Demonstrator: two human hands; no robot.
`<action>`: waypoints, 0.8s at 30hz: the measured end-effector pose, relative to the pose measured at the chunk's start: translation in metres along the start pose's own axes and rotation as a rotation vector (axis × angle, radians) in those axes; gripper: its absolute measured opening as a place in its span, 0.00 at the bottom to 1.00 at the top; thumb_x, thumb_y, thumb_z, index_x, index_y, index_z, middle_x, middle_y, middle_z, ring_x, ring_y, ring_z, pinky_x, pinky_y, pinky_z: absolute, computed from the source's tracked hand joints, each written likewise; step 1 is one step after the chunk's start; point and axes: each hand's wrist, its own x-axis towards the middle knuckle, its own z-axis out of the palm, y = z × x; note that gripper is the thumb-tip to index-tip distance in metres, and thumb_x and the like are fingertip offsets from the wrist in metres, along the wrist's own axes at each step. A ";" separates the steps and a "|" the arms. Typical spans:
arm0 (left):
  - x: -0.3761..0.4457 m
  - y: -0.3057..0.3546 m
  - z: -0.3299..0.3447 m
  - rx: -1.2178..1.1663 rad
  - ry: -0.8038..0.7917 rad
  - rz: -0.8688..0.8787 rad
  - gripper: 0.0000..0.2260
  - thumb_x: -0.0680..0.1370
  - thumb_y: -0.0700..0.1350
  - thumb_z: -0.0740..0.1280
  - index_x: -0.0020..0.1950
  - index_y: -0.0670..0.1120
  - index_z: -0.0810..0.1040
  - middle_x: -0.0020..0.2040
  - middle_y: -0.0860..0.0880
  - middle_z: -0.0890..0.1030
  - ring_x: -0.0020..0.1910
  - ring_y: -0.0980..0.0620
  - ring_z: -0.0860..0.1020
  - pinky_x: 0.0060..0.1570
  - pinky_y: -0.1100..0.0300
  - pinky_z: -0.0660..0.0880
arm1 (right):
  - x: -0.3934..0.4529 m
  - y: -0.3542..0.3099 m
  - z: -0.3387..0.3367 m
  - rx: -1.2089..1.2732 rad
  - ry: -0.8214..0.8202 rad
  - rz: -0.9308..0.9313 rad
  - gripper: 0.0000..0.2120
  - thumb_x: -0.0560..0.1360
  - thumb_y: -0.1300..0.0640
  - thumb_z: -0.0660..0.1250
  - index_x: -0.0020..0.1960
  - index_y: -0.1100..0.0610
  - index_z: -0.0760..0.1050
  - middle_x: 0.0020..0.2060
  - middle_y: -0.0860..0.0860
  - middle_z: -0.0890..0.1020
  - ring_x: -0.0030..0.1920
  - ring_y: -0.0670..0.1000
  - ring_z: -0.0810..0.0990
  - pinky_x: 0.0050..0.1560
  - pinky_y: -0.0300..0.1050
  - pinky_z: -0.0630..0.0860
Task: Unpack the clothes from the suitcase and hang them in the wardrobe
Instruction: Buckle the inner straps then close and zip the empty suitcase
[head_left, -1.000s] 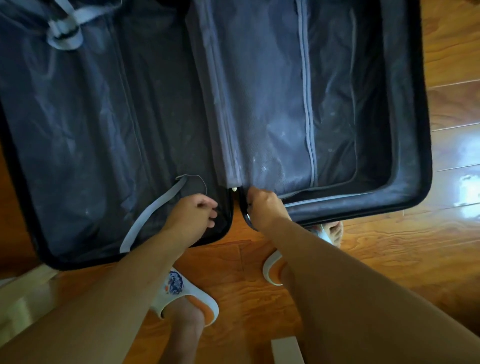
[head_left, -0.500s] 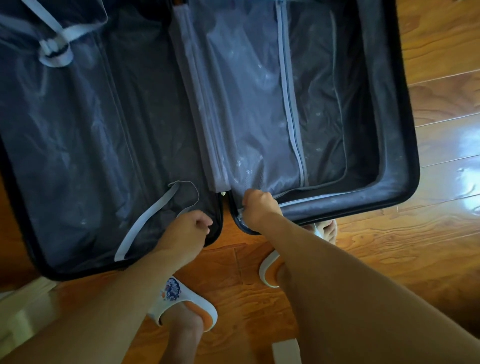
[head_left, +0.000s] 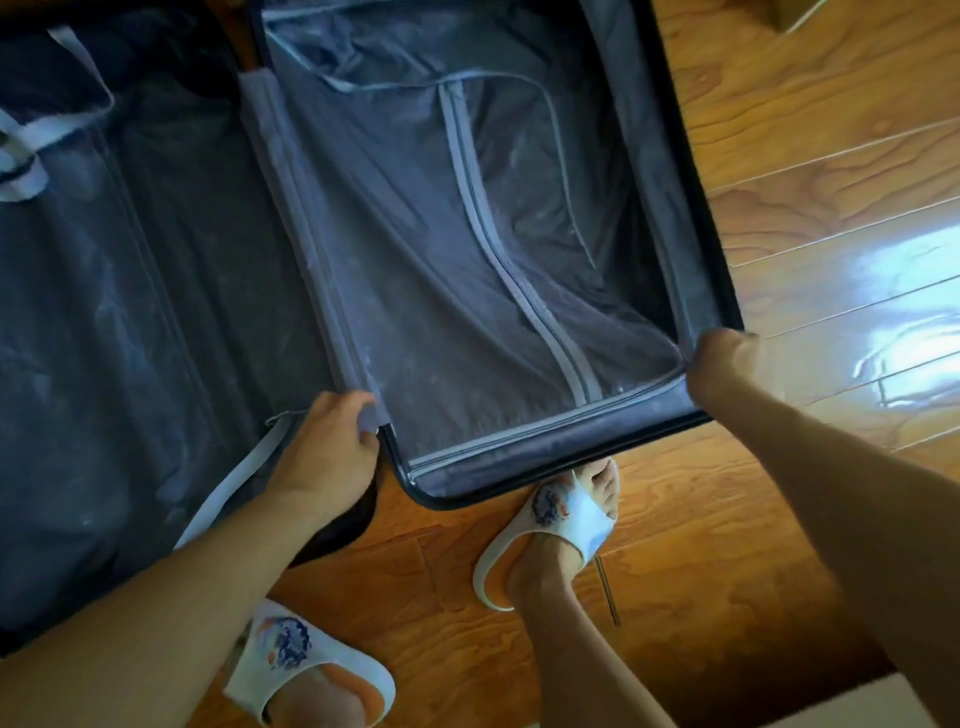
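Head view looks straight down on an open suitcase (head_left: 696, 171) lying flat on a wooden floor (head_left: 810, 135), its two halves spread left and right. Both halves show only grey lining; no clothes are visible in either one.

The left hand (head_left: 327, 457) sits at the near end of the fabric hinge strip (head_left: 291, 208) between the halves. Its fingers (head_left: 343, 402) are curled closed around the near corner of the grey divider panel (head_left: 415, 260) that covers the right half, thumb below and fingertips on top, pinching the cloth edge.

The right hand (head_left: 722, 369) is at the near right corner of the right half. Its fingers (head_left: 727, 340) are bent tight over the rim there, gripping the corner where the panel's zip edge meets the shell. The hand is somewhat blurred, so I cannot tell whether it holds the zip pull or just the edge.

A zip (head_left: 498, 249) runs down the middle of the panel. In the left half, a pale strap (head_left: 234, 478) lies loose across the lining, passing just under the left wrist, and another strap with a buckle (head_left: 21, 150) sits at the far left edge.

Two feet in white slippers (head_left: 566, 519) stand on the floor just beside the near edge of the suitcase, the right toes tucked under its rim.
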 end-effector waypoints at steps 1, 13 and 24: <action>0.006 0.004 -0.002 -0.006 -0.001 -0.025 0.17 0.84 0.44 0.61 0.73 0.53 0.70 0.68 0.48 0.68 0.55 0.46 0.77 0.59 0.46 0.77 | 0.009 0.006 -0.004 -0.019 0.029 -0.043 0.04 0.71 0.66 0.68 0.45 0.62 0.79 0.44 0.63 0.82 0.46 0.63 0.83 0.43 0.48 0.76; 0.155 0.051 -0.057 -0.226 0.533 -0.104 0.30 0.81 0.43 0.66 0.81 0.45 0.58 0.73 0.36 0.61 0.71 0.35 0.66 0.73 0.44 0.65 | 0.159 -0.075 -0.094 -0.303 0.323 -0.625 0.13 0.70 0.70 0.66 0.54 0.60 0.73 0.48 0.59 0.73 0.44 0.64 0.81 0.37 0.54 0.76; 0.221 0.050 -0.122 -0.179 0.501 -0.246 0.16 0.86 0.49 0.57 0.62 0.41 0.79 0.57 0.37 0.81 0.47 0.42 0.76 0.48 0.51 0.73 | 0.268 -0.182 -0.197 -0.148 0.602 -0.718 0.13 0.71 0.73 0.62 0.55 0.64 0.71 0.48 0.64 0.72 0.44 0.67 0.77 0.39 0.59 0.74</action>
